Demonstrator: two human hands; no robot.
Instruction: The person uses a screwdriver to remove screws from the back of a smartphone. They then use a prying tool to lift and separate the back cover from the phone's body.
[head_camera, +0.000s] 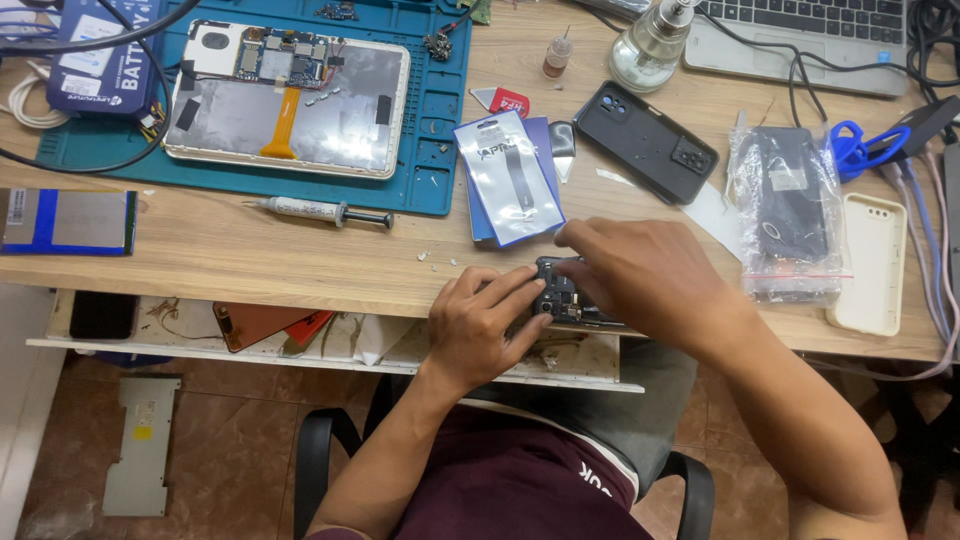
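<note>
Wooden bench (250, 262) fills most of the frame, and at its near edge, lower centre, both hands work on a small opened phone (562, 297) with its dark circuitry exposed. Left hand (480, 325) lies with its fingers curled along the phone's left end, closed on it. Right hand (640, 272) covers the phone's right part from above, fingertips pinched together on its top edge.

Just above the hands lies a flat white and blue parts packet (508, 178). Right of that, a black phone back cover (645, 141) sits at a slant, and further right a clear bag (788, 215) holds a dark phone, beside a cream phone case (872, 262).

At the upper left, a teal work mat (430, 120) carries an opened tablet (288, 100) with an orange ribbon cable. A small syringe (320, 211) lies just below the mat. A glass bottle (652, 45) stands at the top, near a laptop (800, 40).
</note>
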